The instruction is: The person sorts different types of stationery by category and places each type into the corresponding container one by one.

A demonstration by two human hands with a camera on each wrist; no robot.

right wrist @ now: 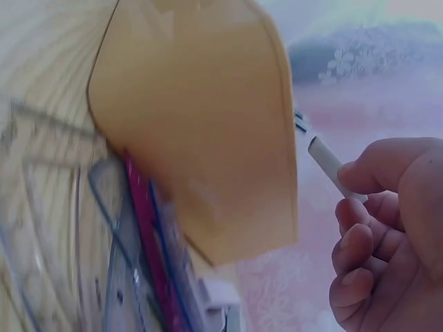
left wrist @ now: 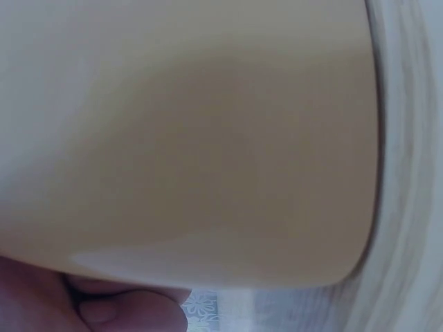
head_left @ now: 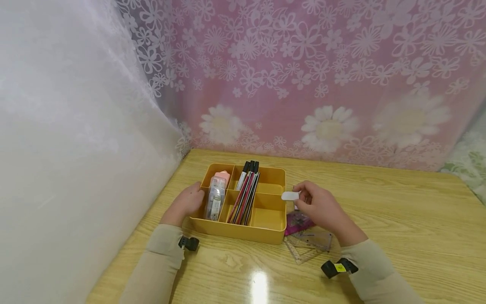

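Note:
A yellow divided organizer box (head_left: 235, 230) sits on the table. My left hand (head_left: 190, 199) grips its left side at the rim; curled fingers (left wrist: 135, 311) show by the box wall in the left wrist view. Just past the box's right wall, my right hand (head_left: 320, 207) pinches a small white eraser (head_left: 290, 196) between thumb and fingertips. The eraser (right wrist: 329, 166) is near rim height in the right wrist view. Inside the box stand several pencils (head_left: 243, 202), black-capped markers (head_left: 244, 173), a clear case (head_left: 215, 200) and a pink item (head_left: 223, 175). The front right compartment shows its bare floor.
Beneath the right hand, a magenta item (head_left: 298, 221) and clear rulers and set squares (head_left: 319, 240) lie against the box's right side. A white curtain (head_left: 76, 147) hangs at the left, and a pink floral cloth (head_left: 288, 84) behind the table (head_left: 398, 202).

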